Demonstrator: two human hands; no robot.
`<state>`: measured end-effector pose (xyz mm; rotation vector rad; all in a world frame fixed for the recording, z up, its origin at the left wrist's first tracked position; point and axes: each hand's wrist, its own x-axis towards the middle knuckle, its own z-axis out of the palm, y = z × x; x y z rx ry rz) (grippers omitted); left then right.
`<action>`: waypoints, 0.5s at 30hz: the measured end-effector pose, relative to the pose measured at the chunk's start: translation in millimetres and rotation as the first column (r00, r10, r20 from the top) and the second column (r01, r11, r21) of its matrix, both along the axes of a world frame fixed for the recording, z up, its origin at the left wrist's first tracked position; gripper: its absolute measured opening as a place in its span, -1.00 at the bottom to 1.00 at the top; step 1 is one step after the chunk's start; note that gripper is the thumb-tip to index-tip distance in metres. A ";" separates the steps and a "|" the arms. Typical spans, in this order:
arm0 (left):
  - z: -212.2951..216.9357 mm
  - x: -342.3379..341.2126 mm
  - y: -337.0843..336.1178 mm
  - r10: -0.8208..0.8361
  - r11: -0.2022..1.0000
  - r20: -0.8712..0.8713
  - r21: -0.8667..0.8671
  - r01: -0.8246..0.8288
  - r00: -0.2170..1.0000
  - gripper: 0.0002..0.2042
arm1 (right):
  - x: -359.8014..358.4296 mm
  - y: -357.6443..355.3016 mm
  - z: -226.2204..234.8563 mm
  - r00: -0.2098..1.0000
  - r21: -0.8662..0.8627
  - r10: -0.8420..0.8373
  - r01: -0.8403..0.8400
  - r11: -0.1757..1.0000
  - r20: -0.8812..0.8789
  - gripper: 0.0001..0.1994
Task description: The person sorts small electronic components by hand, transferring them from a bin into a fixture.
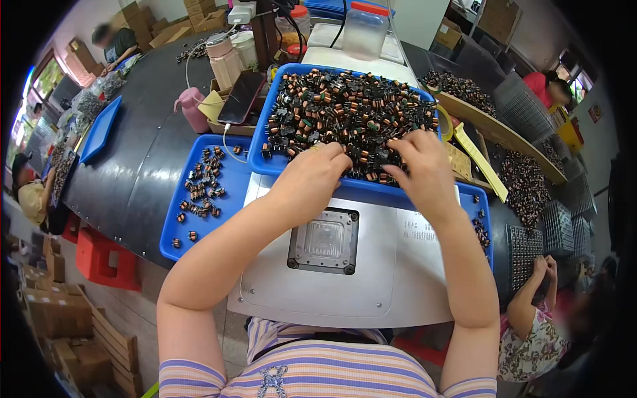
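A heap of small copper-wound coils with black bases [352,113] fills the blue tray [255,142] in front of me. My left hand [310,178] reaches the heap's near edge, fingers curled and pressed together; what they hold is hidden. On the right, my right hand [426,169] rests over the same heap, thumb and fingers apart with coils visible between them. Below the hands lies a silver metal machine top [358,288] with a square recessed fixture [324,240] holding a clear plate.
A lower blue tray [229,249] with scattered coils is at left; another blue tray [488,205] is partly visible at right. Behind stand a phone [242,96], a pink bottle [192,109] and a clear jar [365,33]. Other people work at both sides; a red stool [106,259] stands left.
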<state>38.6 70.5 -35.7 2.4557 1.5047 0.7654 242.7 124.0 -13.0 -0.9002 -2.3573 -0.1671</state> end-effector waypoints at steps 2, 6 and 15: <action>-0.1 1.3 6.2 -0.009 1.000 0.010 0.007 0.009 1.000 -0.79 | -5.1 7.8 -6.5 1.000 -0.015 -0.018 0.018 1.000 0.021 -0.80; -8.2 -0.2 6.9 0.004 0.998 0.134 0.065 -0.013 0.991 -0.85 | -0.8 11.8 -14.7 0.994 -0.018 0.032 -0.034 0.999 -0.106 -0.85; -8.6 -1.0 -2.0 0.088 0.996 0.231 0.009 -0.092 0.969 -0.78 | -8.7 -24.3 -1.3 0.706 -0.733 -0.269 -0.680 0.002 -0.655 -0.81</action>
